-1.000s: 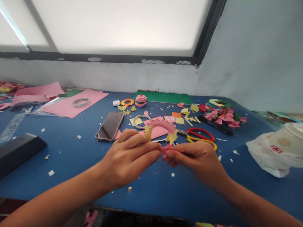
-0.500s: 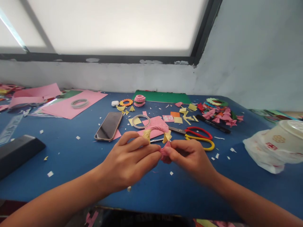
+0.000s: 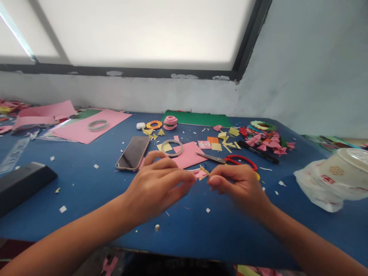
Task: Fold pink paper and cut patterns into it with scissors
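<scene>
My left hand is closed, its fingertips pinching a folded pink and yellow paper ring. Most of that ring is hidden behind the fingers; only its right end with a yellow tip shows. Just to the right, my right hand has thumb and forefinger pressed together close beside the yellow tip. What is between those fingers, if anything, cannot be made out. Behind the right hand lie open scissors with red and yellow handles, partly covered by it. A pink paper sheet lies beyond the paper ring.
A phone and a tape roll lie beyond my left hand. At right are a black marker, a pile of folded paper pieces and a bagged cup. A dark block sits at left. Paper scraps dot the blue table.
The paper ring, whose arch stood in view above the hands, has turned and dropped mostly behind my left fingers. My right fingers have moved slightly right, away from the left fingertips.
</scene>
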Motion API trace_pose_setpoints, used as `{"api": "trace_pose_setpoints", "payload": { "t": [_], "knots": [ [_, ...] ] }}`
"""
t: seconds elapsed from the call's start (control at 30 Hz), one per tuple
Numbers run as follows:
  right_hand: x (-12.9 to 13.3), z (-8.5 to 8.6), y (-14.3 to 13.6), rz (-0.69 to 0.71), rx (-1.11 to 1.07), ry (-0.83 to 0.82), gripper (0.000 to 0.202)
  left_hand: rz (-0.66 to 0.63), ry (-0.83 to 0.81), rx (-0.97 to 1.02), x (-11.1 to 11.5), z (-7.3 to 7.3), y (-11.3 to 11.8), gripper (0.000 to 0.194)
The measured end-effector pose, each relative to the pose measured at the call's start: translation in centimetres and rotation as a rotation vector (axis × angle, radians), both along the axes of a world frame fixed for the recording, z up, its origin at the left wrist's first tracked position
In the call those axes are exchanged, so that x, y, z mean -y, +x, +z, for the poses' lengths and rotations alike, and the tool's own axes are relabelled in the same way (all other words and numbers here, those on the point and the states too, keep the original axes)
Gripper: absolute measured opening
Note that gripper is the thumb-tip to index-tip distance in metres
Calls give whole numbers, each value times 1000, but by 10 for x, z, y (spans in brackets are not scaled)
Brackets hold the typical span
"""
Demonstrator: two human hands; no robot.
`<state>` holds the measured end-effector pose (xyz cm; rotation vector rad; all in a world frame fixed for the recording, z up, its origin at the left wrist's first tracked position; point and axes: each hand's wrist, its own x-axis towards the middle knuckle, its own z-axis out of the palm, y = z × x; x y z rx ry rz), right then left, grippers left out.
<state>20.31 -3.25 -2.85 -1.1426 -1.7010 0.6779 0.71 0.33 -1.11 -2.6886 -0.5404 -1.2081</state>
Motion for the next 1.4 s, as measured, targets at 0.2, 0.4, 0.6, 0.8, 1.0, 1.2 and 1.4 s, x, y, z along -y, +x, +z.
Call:
{"api": "trace_pose_setpoints", "payload": {
  "t": [0.2, 0.4, 0.6, 0.8, 1.0, 1.2, 1.4],
  "knots": [
    [0, 2, 1, -92, 37, 204, 17, 31, -398, 125, -3, 2, 0, 12],
    [-1, 1, -4, -20, -35, 84, 9, -73, -584, 170, 0, -3, 4, 14],
    [-1, 2, -5, 6, -9, 103, 10, -79, -618, 183, -3, -5, 5, 15],
    [-1, -1, -6, -16, 72, 165, 14, -91, -657, 194, -2, -6, 5, 15],
    [-4, -5, -7, 5, 62, 148, 13, -85, -832, 137, -4, -5, 6, 11],
    [-6, -7, -3, 38, -47, 55, 23, -69, -764, 102, -9, -7, 9, 11],
    [0, -5, 7, 42, 181, 630, 23, -181, -204, 176, -7, -6, 4, 8]
  ]
}}
